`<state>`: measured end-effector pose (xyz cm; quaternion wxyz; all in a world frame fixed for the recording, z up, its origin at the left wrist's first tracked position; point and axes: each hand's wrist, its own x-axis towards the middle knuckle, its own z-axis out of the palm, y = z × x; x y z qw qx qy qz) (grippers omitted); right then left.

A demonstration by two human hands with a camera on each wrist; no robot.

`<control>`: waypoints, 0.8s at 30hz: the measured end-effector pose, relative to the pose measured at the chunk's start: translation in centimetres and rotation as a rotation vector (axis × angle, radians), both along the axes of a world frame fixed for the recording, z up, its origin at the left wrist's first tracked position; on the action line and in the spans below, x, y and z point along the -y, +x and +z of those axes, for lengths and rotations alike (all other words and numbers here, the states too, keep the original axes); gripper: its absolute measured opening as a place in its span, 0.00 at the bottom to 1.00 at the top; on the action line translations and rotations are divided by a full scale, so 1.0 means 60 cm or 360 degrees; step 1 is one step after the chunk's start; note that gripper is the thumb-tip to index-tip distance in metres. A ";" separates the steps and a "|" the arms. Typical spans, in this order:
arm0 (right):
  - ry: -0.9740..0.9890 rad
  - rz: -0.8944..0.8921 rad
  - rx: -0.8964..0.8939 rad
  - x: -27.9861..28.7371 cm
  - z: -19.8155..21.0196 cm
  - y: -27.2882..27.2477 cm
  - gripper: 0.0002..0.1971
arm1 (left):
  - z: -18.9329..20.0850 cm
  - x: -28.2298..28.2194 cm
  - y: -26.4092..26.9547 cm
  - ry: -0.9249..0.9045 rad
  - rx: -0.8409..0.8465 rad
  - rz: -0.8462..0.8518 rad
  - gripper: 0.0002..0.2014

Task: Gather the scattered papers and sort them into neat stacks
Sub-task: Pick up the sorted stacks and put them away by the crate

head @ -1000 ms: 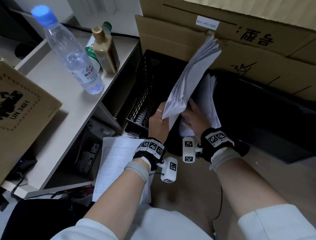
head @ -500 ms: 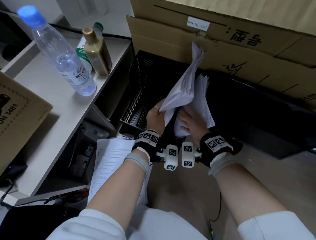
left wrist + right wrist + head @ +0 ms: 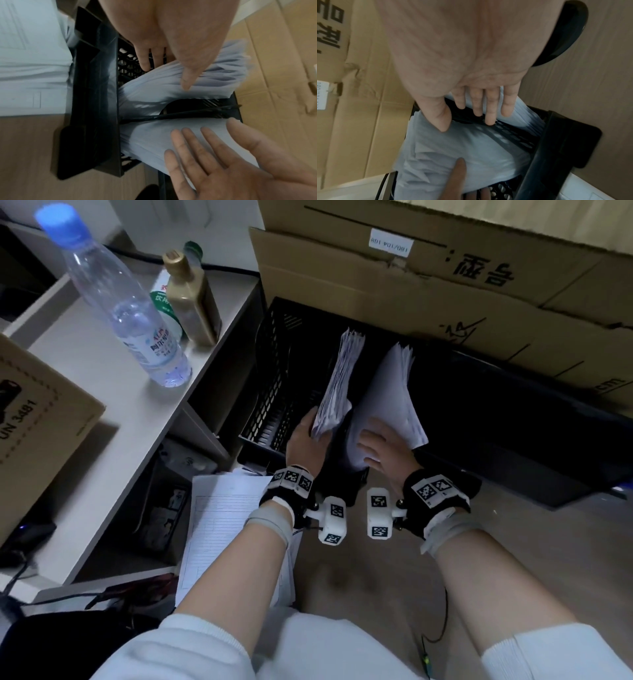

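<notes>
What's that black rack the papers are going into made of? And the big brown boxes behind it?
The black rack looks like rigid moulded plastic, though coated metal mesh can't be ruled out: its walls are perforated in a regular lattice with a dull sheen. The brown boxes look like plain matte corrugated cardboard: creased flaps, torn edges, printed lettering and a stuck-on white label.

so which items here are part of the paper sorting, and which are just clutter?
Job:
left hand gripping left sheaf
right hand flat on right sheaf
black file rack
loose forms on floor

Clutter:
water bottle
gold bottle
cardboard boxes
</notes>
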<state>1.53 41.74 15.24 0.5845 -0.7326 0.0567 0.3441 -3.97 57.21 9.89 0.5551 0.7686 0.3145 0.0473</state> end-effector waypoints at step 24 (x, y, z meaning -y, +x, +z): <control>-0.1007 0.0517 -0.0570 -0.152 -0.272 -0.256 0.25 | -0.205 -0.139 -0.454 -0.0314 -0.1346 0.0828 0.46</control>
